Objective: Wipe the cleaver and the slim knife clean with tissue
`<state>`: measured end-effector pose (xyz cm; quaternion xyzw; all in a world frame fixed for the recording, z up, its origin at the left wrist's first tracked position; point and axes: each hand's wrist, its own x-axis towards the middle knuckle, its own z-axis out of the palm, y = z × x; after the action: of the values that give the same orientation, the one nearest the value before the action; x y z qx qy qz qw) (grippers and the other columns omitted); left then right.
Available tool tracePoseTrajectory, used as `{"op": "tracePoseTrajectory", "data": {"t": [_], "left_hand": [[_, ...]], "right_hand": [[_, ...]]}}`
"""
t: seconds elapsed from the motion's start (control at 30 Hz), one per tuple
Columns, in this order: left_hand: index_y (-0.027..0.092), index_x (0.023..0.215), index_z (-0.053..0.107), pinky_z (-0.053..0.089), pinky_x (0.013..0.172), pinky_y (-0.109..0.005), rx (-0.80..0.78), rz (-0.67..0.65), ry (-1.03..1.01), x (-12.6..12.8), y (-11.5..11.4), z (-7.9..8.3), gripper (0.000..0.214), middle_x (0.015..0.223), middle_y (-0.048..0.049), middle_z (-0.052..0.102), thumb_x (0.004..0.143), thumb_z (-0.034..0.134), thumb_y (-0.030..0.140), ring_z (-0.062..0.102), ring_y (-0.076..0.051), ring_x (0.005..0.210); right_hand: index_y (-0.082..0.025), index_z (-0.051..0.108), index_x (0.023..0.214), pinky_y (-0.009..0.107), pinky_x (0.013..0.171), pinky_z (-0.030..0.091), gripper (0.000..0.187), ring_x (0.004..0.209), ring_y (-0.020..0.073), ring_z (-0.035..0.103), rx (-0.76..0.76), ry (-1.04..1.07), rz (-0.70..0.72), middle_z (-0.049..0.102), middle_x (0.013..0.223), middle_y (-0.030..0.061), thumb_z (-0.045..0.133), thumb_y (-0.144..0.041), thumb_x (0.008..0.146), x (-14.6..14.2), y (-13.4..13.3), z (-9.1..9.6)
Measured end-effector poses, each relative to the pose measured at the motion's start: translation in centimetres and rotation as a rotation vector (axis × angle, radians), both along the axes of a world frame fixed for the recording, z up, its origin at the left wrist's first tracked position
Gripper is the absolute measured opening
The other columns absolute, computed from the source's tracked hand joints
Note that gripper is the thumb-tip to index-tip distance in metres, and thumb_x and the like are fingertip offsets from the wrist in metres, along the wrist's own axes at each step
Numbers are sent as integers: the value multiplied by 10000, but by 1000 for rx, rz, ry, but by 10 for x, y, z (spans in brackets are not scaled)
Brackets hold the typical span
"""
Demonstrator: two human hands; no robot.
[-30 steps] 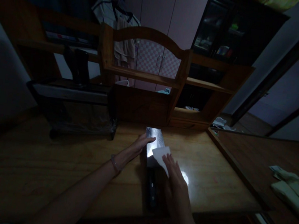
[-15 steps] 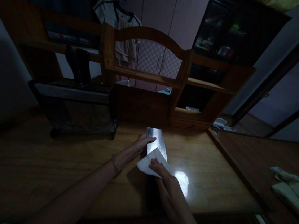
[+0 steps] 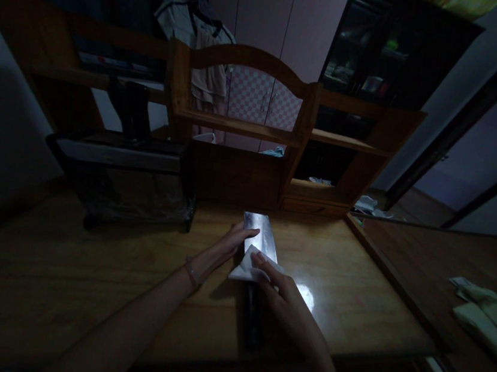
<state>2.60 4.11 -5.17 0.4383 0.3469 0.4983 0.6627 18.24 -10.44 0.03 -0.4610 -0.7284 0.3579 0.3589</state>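
A cleaver with a broad shiny blade [image 3: 262,231] and a dark handle [image 3: 252,322] points away from me over the wooden table. My left hand [image 3: 235,240] grips the far part of the blade from its left edge, thumb on the upper face and the other fingers underneath, mostly hidden. In my right hand [image 3: 271,276] is a white paper towel [image 3: 245,268], pinched under the thumb and fingers. The towel lies against the blade close to the handle. Nothing touches the handle from above.
The wooden table [image 3: 141,281] carries a black, plastic-wrapped appliance-like box [image 3: 125,189] at the left, with dark objects on top. A wooden shelf unit [image 3: 242,128] rises along the back edge. Greenish cloth [image 3: 488,318] lies on a lower surface at right.
My right hand has drawn in and curled, bunching the paper towel that lay flatter before. More of the dark handle shows now. My left hand and the cleaver stay put.
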Motion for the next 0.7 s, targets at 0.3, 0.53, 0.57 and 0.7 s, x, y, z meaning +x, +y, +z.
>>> {"op": "tracePoseTrajectory", "data": {"t": [0.3,0.53,0.57,0.7], "left_hand": [[136,1012,646,478,700,-291,30,-11,15,1,-2,4,394,922,-75,689,649,740,255,628,-189,767],[131,994,658,491,783,-329,23,4,14,5,-5,10,395,934,-86,709,628,762,238,651,-223,843],[132,997,658,493,786,-331,19,3,9,5,-5,10,399,938,-87,709,627,764,238,652,-225,847],[129,1015,656,495,797,-329,21,-7,-5,5,-4,8,411,955,-91,708,635,760,244,652,-224,863]], "right_hand": [[-292,452,1390,355,995,457,543,1196,193,565,98,-87,-1,575,1340,28,403,-66,898,7,5,1],[-219,484,1366,308,916,491,612,1105,191,624,159,-247,-124,635,1253,82,353,23,819,33,15,-12],[-221,477,1370,309,911,494,617,1104,192,625,161,-259,-127,634,1253,83,349,24,818,33,14,-14],[-229,423,1404,352,892,507,648,1107,221,626,165,-320,-178,605,1291,103,335,25,814,29,6,-21]]}}
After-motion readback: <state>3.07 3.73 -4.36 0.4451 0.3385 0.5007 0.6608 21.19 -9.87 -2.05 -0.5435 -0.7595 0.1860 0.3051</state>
